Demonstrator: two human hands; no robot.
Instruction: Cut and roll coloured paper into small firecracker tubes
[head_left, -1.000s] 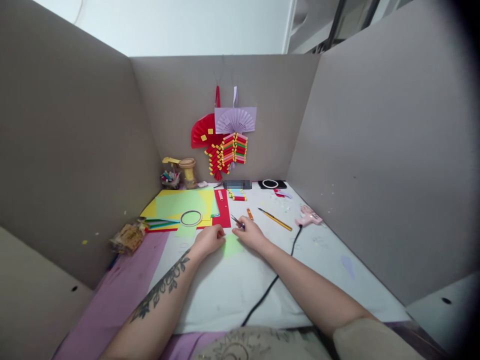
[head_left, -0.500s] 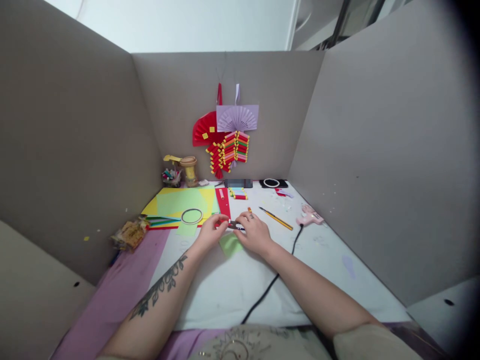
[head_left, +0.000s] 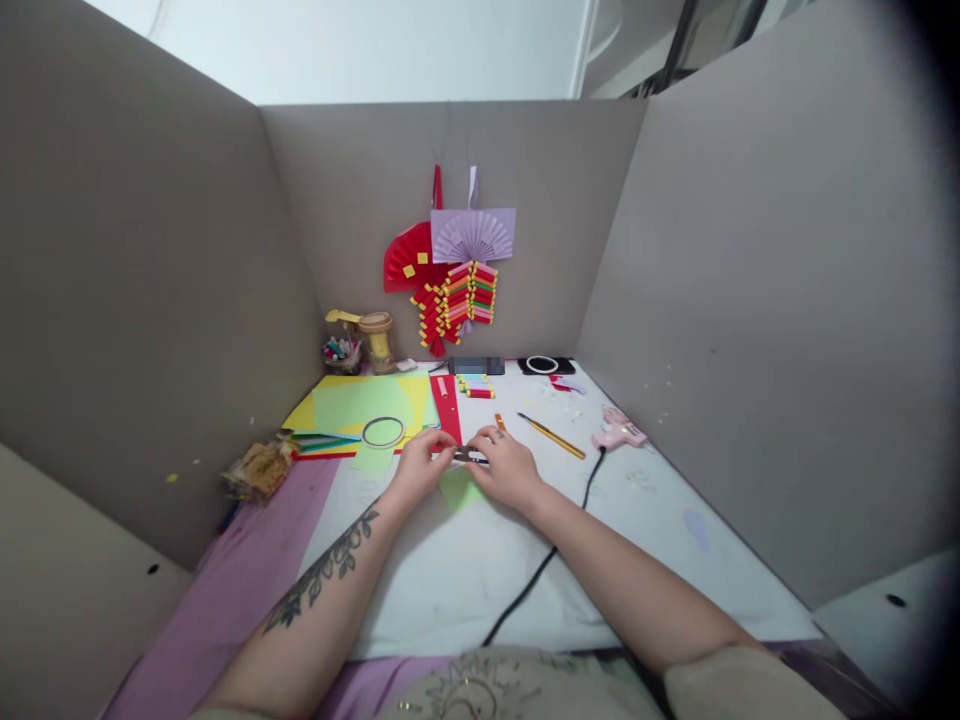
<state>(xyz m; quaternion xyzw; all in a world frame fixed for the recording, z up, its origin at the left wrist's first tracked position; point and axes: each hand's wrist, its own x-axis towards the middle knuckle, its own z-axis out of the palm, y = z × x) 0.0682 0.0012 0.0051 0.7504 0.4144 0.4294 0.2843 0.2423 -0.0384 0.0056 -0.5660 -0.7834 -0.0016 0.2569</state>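
My left hand [head_left: 421, 466] and my right hand [head_left: 511, 468] are close together over the middle of the table. Between their fingertips is a small, narrow dark object [head_left: 470, 455] with pale parts; its kind is too small to make out. Thumb and fingers of each hand are pinched at its two ends. A light green paper piece [head_left: 459, 491] lies just below, partly covered by my right hand. Beyond my fingers is a red paper strip [head_left: 446, 405] with a small pink roll [head_left: 442, 388] on it.
Coloured sheets [head_left: 367, 400] with a tape roll [head_left: 383, 432] lie left. A yellow pencil-like tool [head_left: 555, 437] and a pink glue gun [head_left: 619, 428] with a black cord [head_left: 525, 592] lie right. Small paper rolls [head_left: 477, 385] sit behind. Paper fan ornaments [head_left: 474, 237] hang on the back panel.
My right fingers have drawn slightly back and down, showing more of the small orange piece behind them. The dark object has tilted or shifted a little; both hands stay on it.
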